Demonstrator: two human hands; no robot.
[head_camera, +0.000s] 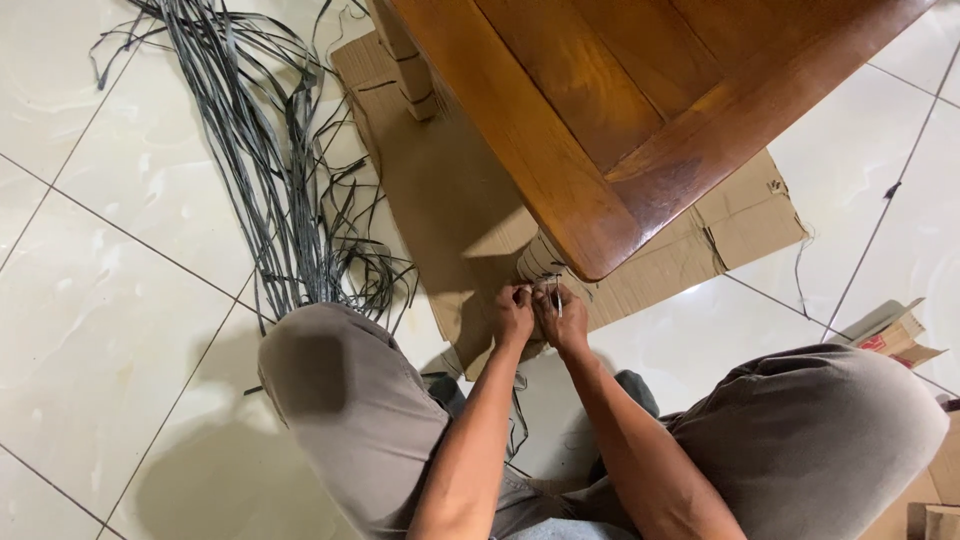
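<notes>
Near end first: person crouched, knees in grey-brown trousers (340, 390) either side of the work. Left hand (513, 312) and right hand (563, 318) pressed together, touching, at the foot of the turned wooden table leg (545, 262). Both look pinched shut on the thin dark-grey flat strip (556, 292) at the leg; right fingers hold a short upright length of it. Exact grip on the left is partly hidden, so that's a judgement.

Doing this step well, my read: keep tension constant, lay each turn flat against the previous one, no twist, one thumb pinning the last turn while the other hand feeds. The leg is ribbed where the hands meet it, so seat the strip in a groove or it will likely slip.

Strip looks flat, narrow, ribbon-like, matte grey and springy. A loose length hangs below the hands, between the knees.

Beyond the leg: flattened brown cardboard sheet (440, 190) under it, on glossy cream floor tiles (110, 300). Left of the leg, a long loose bundle of the same grey strips (265, 150) trails away. Above the leg, the glossy red-brown wooden tabletop (620, 90).
</notes>
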